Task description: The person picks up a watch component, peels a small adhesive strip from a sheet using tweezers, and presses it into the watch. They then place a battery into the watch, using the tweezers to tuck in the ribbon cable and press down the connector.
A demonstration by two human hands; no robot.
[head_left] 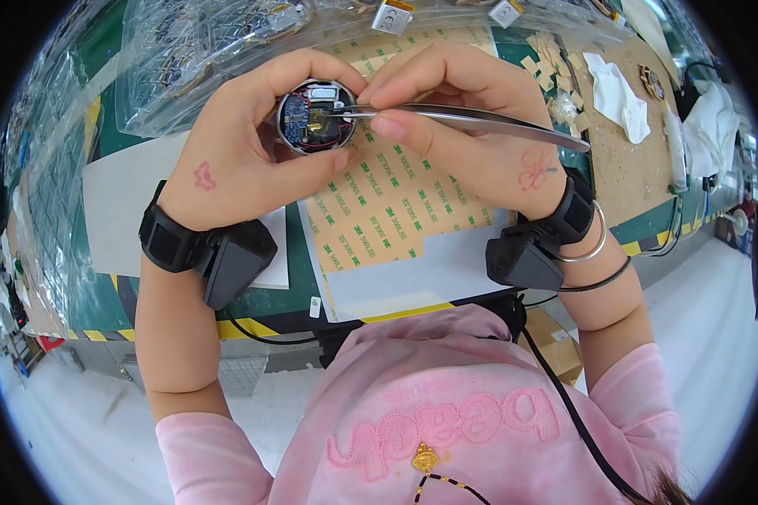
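Observation:
My left hand (257,139) is closed around a small round metal case (288,145), thumb on its near edge and fingers on the far side. Inside the case show a blue circuit board (296,118), a white part near the top, thin red wires and a dark middle with a gold-coloured spot. Metal tweezers (480,122) are pinched in my right hand (472,109); their tips reach over the inside of the case. Whether the tips grip anything is too small to tell. Below both hands lies a tan adhesive sheet (379,215) with green print.
Clear plastic bags (177,71) with circuit parts cover the back left. Small battery packs (392,15) lie at the back. Tan paper squares (552,63), a white cloth (619,97) and a brown board (623,168) are at the right. Yellow-black tape (253,326) marks the table's front edge.

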